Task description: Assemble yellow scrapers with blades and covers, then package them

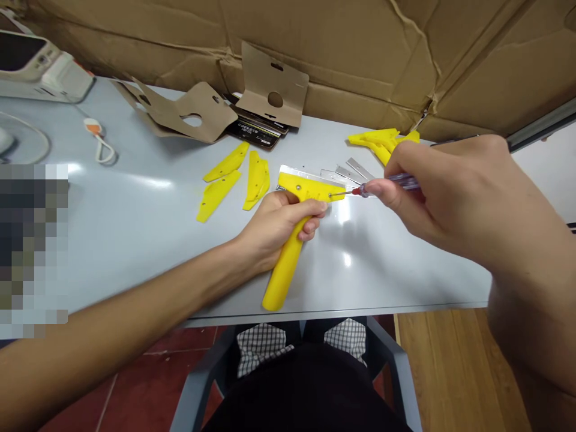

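My left hand [285, 222] is wrapped round the neck of a yellow scraper [284, 270], its handle angled down toward the table's front edge. A metal blade [310, 174] shows along the scraper's top edge. Between the fingers of my right hand [445, 192] is a screwdriver [402, 180] with a clear purple handle and a red collar. Its thin tip meets the screw at the right end of the scraper head. Behind the head lie several loose blades [348, 175], partly hidden. Several yellow plates [219, 195] with holes lie left of it.
Folded brown cards [193, 111] and black packaging [254, 131] stand at the back of the table [135, 240]. More yellow scraper parts [378, 141] lie at the back right. A white device [49, 75] and a short white strap [103, 147] are at left. Cardboard [342, 54] walls the far side.
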Demonstrator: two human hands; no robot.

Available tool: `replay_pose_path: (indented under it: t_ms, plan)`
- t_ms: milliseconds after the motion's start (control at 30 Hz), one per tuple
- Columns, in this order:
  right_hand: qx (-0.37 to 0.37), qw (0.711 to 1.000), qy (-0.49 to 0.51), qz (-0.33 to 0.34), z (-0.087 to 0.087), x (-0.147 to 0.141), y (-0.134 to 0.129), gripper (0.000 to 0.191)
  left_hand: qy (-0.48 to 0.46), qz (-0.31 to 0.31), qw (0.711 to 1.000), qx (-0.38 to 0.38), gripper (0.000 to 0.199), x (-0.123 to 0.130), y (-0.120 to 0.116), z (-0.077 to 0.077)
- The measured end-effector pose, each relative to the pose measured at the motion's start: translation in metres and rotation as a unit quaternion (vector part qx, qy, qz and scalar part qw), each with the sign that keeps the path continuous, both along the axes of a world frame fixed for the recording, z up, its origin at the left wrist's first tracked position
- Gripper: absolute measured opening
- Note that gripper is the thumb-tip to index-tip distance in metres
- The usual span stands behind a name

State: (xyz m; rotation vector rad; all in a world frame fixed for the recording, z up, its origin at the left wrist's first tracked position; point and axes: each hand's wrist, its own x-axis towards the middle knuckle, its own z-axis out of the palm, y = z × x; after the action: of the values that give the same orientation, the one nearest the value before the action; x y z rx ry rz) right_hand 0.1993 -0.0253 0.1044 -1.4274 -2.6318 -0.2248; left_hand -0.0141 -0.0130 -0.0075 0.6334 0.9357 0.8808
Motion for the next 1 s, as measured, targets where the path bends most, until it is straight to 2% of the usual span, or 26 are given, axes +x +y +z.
replay_pose_path:
  t_ms: [167,300,467,667,800,933,1000]
  plan:
    - [-0.053,0.996,0.060,0.034,-0.0006,0.0062,0.0006,0.024,-0.007,-0.003,1.000,-0.002,0.017,-0.0002,0.0003,-0.0002]
    - [-0.008,0.998,0.049,0.035,0.0024,0.0044,-0.0002,0.005,-0.007,-0.005,1.000,-0.006,0.015,-0.0006,0.0000,0.0002]
    - [0.002,1.000,-0.006,0.003,0.0032,0.0006,-0.0018,0.018,-0.004,-0.002,1.000,-0.004,0.015,-0.0004,0.0006,0.0003]
    - [-0.058,0.996,0.057,0.026,-0.0006,0.0061,-0.0026,0.025,-0.006,-0.008,1.000,-0.007,0.015,0.0002,0.0007,-0.0009]
    - [-0.017,0.998,0.055,0.021,0.0035,0.0020,-0.0037,0.008,-0.006,-0.006,1.000,-0.005,0.014,-0.0003,0.0002,-0.0024]
    - [0.007,1.000,-0.001,-0.026,0.0054,-0.0004,-0.0032,0.023,0.003,-0.010,1.000,-0.006,0.014,-0.0005,0.0002,-0.0026]
    - [0.001,0.999,0.002,-0.032,0.0039,0.0021,-0.0024,0.023,0.006,-0.010,1.000,-0.005,0.014,-0.0006,0.0002,-0.0026]
